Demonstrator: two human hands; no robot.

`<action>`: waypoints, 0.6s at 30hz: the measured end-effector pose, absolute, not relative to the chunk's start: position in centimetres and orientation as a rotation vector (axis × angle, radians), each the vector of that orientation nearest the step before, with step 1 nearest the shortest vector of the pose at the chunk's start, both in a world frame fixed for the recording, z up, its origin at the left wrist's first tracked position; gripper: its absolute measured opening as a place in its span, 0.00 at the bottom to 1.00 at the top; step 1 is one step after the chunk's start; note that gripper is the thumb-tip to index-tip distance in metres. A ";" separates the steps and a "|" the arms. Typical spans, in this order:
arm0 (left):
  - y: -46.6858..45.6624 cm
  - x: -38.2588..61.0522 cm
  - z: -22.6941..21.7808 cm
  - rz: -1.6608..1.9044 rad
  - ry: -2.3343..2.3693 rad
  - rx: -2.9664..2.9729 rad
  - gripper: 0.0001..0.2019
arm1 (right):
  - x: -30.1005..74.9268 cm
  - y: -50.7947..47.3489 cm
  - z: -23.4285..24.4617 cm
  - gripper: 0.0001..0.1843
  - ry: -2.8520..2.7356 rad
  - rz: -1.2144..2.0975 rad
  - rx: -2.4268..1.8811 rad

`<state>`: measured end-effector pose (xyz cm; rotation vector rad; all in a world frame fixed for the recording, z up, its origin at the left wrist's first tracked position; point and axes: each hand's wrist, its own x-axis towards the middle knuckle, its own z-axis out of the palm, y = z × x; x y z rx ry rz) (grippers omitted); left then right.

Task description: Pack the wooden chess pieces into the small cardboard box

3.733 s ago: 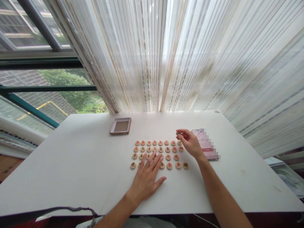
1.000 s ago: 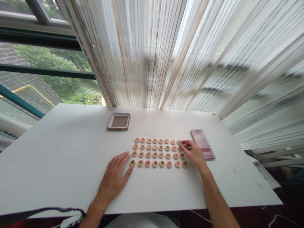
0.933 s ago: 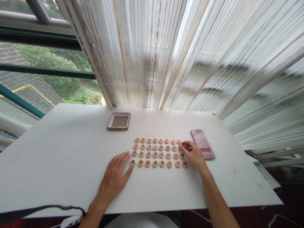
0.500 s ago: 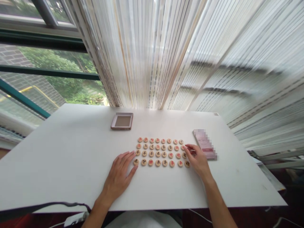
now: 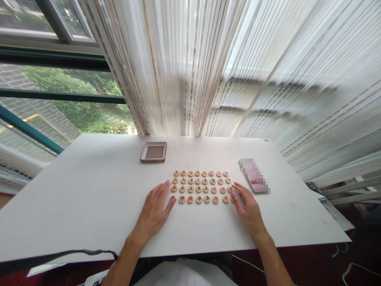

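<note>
Several round wooden Chinese chess pieces [image 5: 199, 189] lie in neat rows on the white table, marked with red or black characters. At the left end of the rows rests my left hand [image 5: 156, 204], fingers stretched out and thumb apart. Its thumb partly covers the bottom-left piece. My right hand [image 5: 247, 204] lies at the right end, its fingers spread beside the black-marked piece [image 5: 230, 189]. The last piece of the bottom row is mostly hidden behind my right thumb. I see nothing gripped in either hand.
An open shallow box [image 5: 154, 152] sits toward the back of the white table [image 5: 89, 190]. A pink, partly pixelated flat box [image 5: 254, 176] lies to the right. Behind the table hang striped curtains [image 5: 172, 71], with a window on the left. A dark strap [image 5: 80, 252] crosses the front left edge.
My right hand has opened out from bent fingers and shifted slightly down from the second row's end piece, which now shows. My left thumb now overlaps the bottom-left piece. The view has shifted slightly.
</note>
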<state>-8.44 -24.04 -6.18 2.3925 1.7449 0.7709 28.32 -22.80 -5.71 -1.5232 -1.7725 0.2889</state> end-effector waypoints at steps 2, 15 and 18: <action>-23.5 -8.3 -6.1 0.749 1.728 2.419 0.28 | 28.1 -22.4 -5.8 0.21 -1.829 0.262 -1.492; -23.2 -7.6 -5.9 0.726 1.765 2.407 0.29 | 28.1 -21.9 -7.5 0.24 -2.032 0.100 -1.491; -21.5 -8.0 -5.1 0.837 1.765 2.348 0.28 | 28.0 -22.1 -7.3 0.25 -2.002 0.138 -1.520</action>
